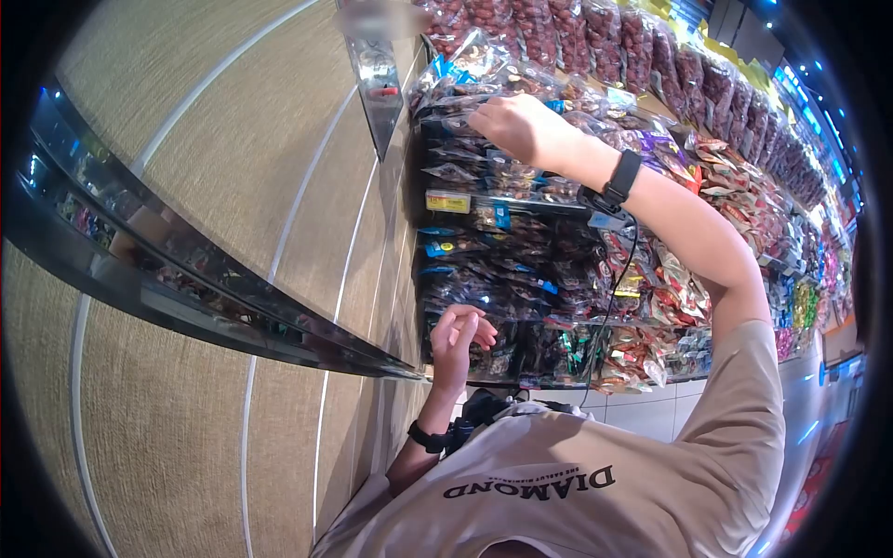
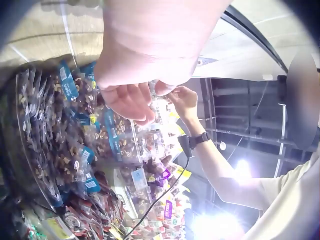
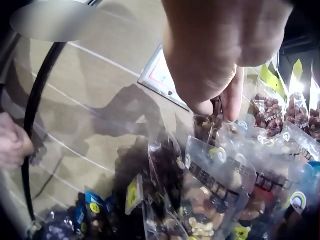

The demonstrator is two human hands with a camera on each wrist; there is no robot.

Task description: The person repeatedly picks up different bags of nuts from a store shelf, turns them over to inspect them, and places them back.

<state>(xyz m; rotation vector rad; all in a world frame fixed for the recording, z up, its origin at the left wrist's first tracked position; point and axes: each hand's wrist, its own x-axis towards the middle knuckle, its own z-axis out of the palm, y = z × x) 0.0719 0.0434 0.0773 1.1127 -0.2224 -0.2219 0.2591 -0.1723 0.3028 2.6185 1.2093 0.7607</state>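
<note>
My right hand (image 1: pixel 528 130) reaches over the upper shelf of snack bags. In the right wrist view its thumb and finger pinch the top of a clear plastic bag (image 3: pixel 204 127) with dark contents. Right below hang clear bags of mixed nuts (image 3: pixel 202 205) with a rainbow mark. My left hand (image 1: pixel 456 339) is held low before the bottom shelf, its fingers loosely bent and nothing in them. Bags with blue labels (image 2: pixel 67 82) lie beyond it in the left wrist view.
A wood-patterned wall (image 1: pixel 279 186) with pale lines borders the shelves on the left. A dark curved rail (image 1: pixel 233 316) crosses it. Tall bags of reddish fruit or nuts (image 1: pixel 623 42) stand in a row at the top. A yellow price tag (image 1: pixel 447 202) sits on the shelf edge.
</note>
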